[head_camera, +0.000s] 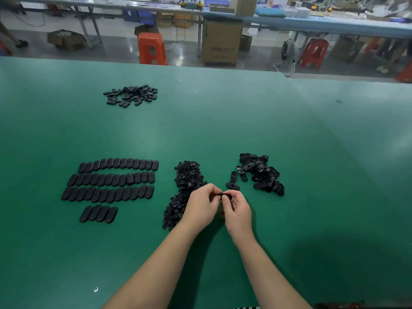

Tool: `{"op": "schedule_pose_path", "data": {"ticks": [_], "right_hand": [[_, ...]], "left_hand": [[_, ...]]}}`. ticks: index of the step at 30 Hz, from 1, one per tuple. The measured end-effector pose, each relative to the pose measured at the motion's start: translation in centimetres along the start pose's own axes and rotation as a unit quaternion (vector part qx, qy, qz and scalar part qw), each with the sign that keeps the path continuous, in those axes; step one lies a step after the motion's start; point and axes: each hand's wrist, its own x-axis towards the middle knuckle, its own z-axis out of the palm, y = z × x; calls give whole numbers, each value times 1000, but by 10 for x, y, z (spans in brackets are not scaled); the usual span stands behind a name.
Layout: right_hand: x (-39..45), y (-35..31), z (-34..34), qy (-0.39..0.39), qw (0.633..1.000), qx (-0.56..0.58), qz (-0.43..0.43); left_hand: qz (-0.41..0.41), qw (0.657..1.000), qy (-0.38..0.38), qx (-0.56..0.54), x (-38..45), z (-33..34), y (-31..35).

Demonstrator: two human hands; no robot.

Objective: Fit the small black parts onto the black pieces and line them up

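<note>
Both hands meet at lower centre of frame: left hand point(201, 207) and right hand point(236, 207) each pinch 1 black oval piece point(219, 195) between curled fingers, its long axis left-right. Small-parts pile point(186, 184) lies touching the left hand; finished rows point(111, 184) left.

Four neat rows of black oval pieces point(111, 188) lie flat at the left of the green table point(223, 121) — the front row short, just four. In the middle, a long heap of small black parts point(185, 186) runs toward the near edge. To its right sits a jumbled pile of oval pieces point(260, 172), three strays point(234, 180) just beside it. One black piece point(219, 195) is up off the table — mostly hidden. Far back, another loose scatter point(131, 95).
</note>
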Motion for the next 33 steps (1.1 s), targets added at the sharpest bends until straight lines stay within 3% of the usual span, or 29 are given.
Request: {"op": "schedule_pose_path", "data": {"ticks": [4,8,12,15,20,25,33], "right_hand": [[0,0,0,0,1000,-1,-2],[-2,-4,-1,-12,1000,-8,3],[-6,-10,0,-36,999,19,4],[-6,-11,-1,-30,999,20,3],[-7,-13,-1,-28,1000,-12,5],[-9,-15,0,-25,999,-30,7],[-9,-16,1,-18,998,-57,8]], "left_hand": [[-1,998,28,-50,-4,2,1],[-56,987,58,-136,-7,6,3],[-31,985,60,-156,-7,-13,3],[-21,989,123,-80,-9,-48,-9],[-144,963,183,137,-32,-116,-69],[-208,942,192,179,-55,-136,-112],[-181,916,254,253,-63,-127,-120]]}}
